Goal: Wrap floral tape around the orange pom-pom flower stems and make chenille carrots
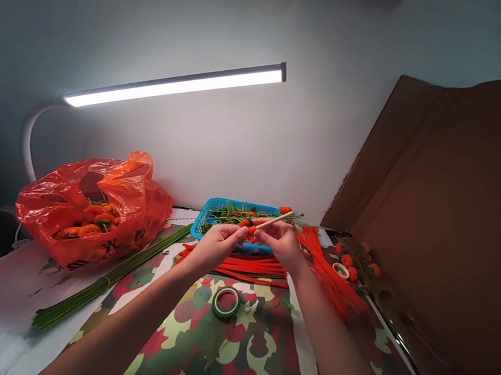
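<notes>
A worker's left hand (217, 242) pinches an orange piece (251, 231) by a blue basket (198, 223), right hand (284, 243) gripping a pale stick (276, 220) beside it, apparently mid-piece, with shaped orange blooms (101, 214) already bagged and red-orange strips (238, 265) lying loose.

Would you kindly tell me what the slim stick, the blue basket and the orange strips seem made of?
Slim stick: probably matte wood, given its pale tan colour. Blue basket: likely smooth plastic, with evenly perforated walls. Orange strips: perhaps matte chenille, their edges looking soft.
</notes>
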Motion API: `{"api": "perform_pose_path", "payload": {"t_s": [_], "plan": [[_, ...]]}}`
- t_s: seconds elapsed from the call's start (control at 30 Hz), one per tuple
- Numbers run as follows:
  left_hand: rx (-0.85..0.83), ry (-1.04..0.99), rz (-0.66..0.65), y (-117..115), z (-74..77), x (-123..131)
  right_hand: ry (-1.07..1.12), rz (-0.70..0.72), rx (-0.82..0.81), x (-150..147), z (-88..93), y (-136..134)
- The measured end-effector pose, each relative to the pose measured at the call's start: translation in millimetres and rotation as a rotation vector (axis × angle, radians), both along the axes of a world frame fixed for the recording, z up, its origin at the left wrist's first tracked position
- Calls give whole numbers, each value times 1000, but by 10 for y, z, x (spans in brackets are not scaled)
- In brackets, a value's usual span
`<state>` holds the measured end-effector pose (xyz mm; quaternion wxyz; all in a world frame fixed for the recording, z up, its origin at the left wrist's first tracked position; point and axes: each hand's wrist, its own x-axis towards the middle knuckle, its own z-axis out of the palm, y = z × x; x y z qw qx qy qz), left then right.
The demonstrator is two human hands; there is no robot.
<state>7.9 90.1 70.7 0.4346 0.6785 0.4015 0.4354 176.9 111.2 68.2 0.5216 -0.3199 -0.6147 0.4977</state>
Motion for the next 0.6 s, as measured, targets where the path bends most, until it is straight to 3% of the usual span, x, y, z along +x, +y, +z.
{"api": "perform_pose_path", "payload": {"t_s": [0.2,0.27,0.4,0.6], "plan": [[-380,-231,-147,106,-65,-16,29,24,-56,-21,-83,66],[-411,-268,-159,148,-72,-38,44,5,-64,6,-82,93],[-213,-165,-4,196,-41,-140,100,-62,-58,93,-60,141],[-24,-69,70,135,26,-200,147,-107,-71,126,-29,138]]}}
